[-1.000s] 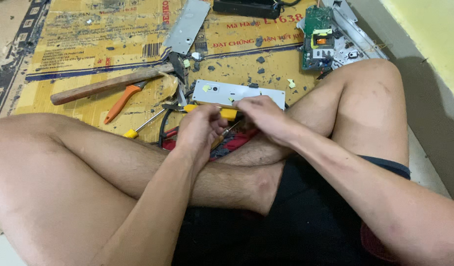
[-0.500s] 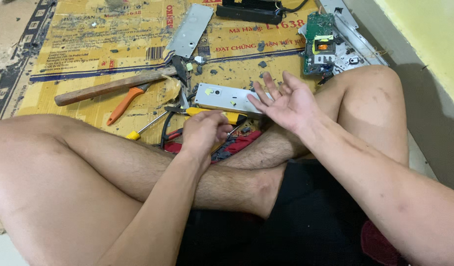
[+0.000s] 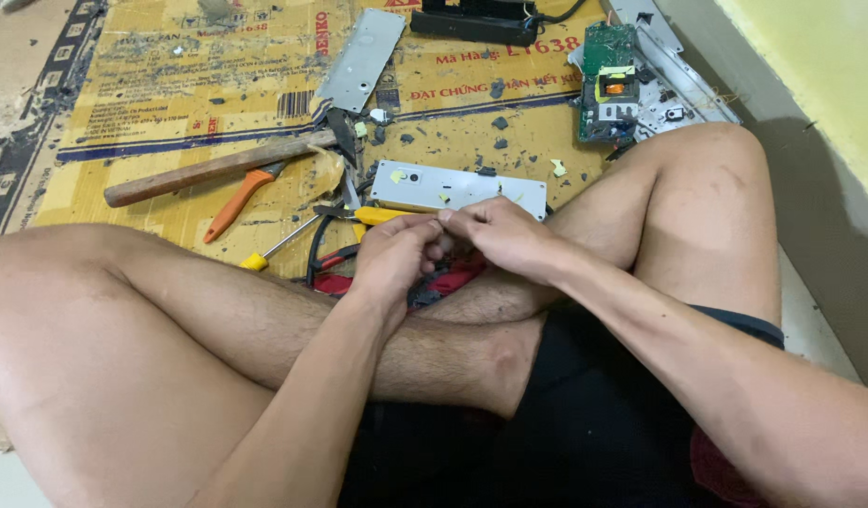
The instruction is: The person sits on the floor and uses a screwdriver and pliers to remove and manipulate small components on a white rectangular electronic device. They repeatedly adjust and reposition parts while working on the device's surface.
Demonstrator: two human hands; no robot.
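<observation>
I sit cross-legged on the floor with both hands meeting over my shins. My left hand (image 3: 396,256) is curled into a loose fist. The fingertips of my right hand (image 3: 501,235) press against its fingers. Whatever is between them is hidden. Just beyond the hands lie yellow-handled pliers (image 3: 382,215) and a grey metal plate (image 3: 457,189) with bits of yellow tape on it. A red and black object (image 3: 457,279) shows under the hands, mostly covered.
On the yellow cardboard (image 3: 170,85) lie a wooden-handled hammer (image 3: 217,169), an orange-handled tool (image 3: 238,201), a yellow-tipped screwdriver (image 3: 281,246), a metal strip (image 3: 363,58) and dark debris. A green circuit board (image 3: 610,83) on metal parts and a black box (image 3: 476,21) sit further back. A yellow wall (image 3: 810,85) is at right.
My right hand, lifted and spread open half a second ago, has come back down and closed against my left hand. The left hand has barely moved.
</observation>
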